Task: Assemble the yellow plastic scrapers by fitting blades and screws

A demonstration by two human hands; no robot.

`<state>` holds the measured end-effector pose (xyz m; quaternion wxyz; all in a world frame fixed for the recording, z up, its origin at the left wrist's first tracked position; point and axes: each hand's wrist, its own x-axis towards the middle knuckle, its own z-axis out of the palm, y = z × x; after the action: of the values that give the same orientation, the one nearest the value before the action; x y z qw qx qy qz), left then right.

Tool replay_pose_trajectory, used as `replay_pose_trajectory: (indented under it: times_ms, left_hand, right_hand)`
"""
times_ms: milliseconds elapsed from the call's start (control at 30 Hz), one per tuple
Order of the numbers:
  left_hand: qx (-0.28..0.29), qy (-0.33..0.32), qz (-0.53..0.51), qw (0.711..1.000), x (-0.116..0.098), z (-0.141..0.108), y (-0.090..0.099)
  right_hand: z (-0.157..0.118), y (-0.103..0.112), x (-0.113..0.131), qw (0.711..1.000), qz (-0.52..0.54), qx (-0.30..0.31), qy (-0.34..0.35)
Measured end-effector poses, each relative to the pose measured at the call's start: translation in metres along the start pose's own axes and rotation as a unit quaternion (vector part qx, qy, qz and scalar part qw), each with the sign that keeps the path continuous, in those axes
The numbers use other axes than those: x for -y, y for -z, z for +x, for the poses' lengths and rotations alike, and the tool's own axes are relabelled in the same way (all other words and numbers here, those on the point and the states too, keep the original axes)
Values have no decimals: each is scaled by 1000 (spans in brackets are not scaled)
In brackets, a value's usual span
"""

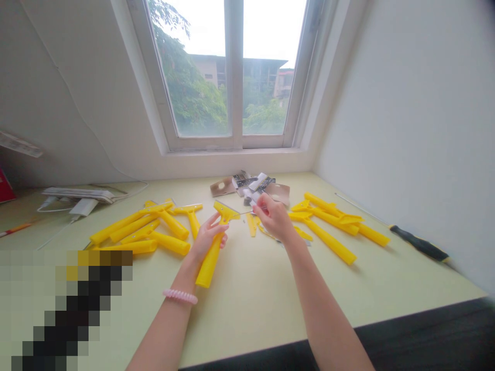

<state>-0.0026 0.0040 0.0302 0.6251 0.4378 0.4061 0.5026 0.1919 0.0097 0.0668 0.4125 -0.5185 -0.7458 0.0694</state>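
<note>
My left hand [209, 237] is closed around the neck of a yellow scraper [209, 265], its head pointing away from me and its handle slanting down toward me. In my right hand [274, 216] the fingers pinch what looks like a thin screwdriver [246, 212]; its slim metal shaft reaches the right end of the scraper's head, and its grip is hidden by the fingers. Small yellow pieces [252, 225] lie on the table just beneath my right hand. Several yellow scrapers [170, 221] are heaped to the left, and more yellow scrapers [332, 242] lie to the right.
Torn cardboard packaging [276, 191] is piled at the back below the window [232, 77]. A long screwdriver with a black handle [419, 243] lies along the right wall. At the back left sits a white power strip [79, 195] with cables. The near table edge borders a dark surface.
</note>
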Motion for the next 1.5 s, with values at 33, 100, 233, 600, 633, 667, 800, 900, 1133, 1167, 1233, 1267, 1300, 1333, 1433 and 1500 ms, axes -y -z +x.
replay_pose_trajectory:
  times_ms: [33,100,233,600,633,667,800,900,1133,1167,1233,1267,1300,1333,1433,1500]
  left_hand:
    - [2,-2,3,1000,0,0,0]
    - [2,-3,14,1000,1,0,0]
    - [10,-6,26,1000,4,3,3]
    - [-10,-16,17,1000,3,3,-1]
    - [-13,-19,15,1000,3,3,-1]
    - [-15,-21,14,1000,2,3,-1]
    - [-26,-21,14,999,1,1,-2]
    - [-21,-22,22,999,2,-1,-3]
    - [-50,-51,32,997,0,0,-7]
    - [-57,-62,30,996,-1,0,-7]
    - [-79,-88,23,993,-2,-1,-5]
    - [-96,-102,21,990,-3,-1,-4]
    - [-120,-116,19,986,-3,0,-2]
    - [-152,-132,18,979,-4,1,1]
    - [-246,-193,8,950,-7,5,14]
    - [-278,-223,13,934,-11,10,28]
  right_hand:
    - [0,0,0,1000,-4,-3,-4]
    - [0,-2,-1,1000,-7,-9,-11]
    - [1,-8,-6,1000,-3,-16,-23]
    - [2,-11,-9,998,26,-17,-46]
    - [1,-11,-8,999,30,-14,-42]
    - [1,-11,-8,999,35,-12,-37]
    - [2,-11,-9,998,55,-19,-34]
    - [4,-12,-10,997,54,-29,-49]
    - [4,-13,-9,994,76,-40,-63]
    - [4,-12,-9,993,85,-51,-64]
    - [4,-9,-9,989,99,-80,-71]
    - [5,-8,-11,988,101,-93,-75]
    - [6,-8,-13,986,100,-104,-80]
    - [6,-8,-16,986,95,-112,-84]
    - [8,-13,-26,988,65,-103,-90]
    - [8,-18,-31,992,36,-78,-90]
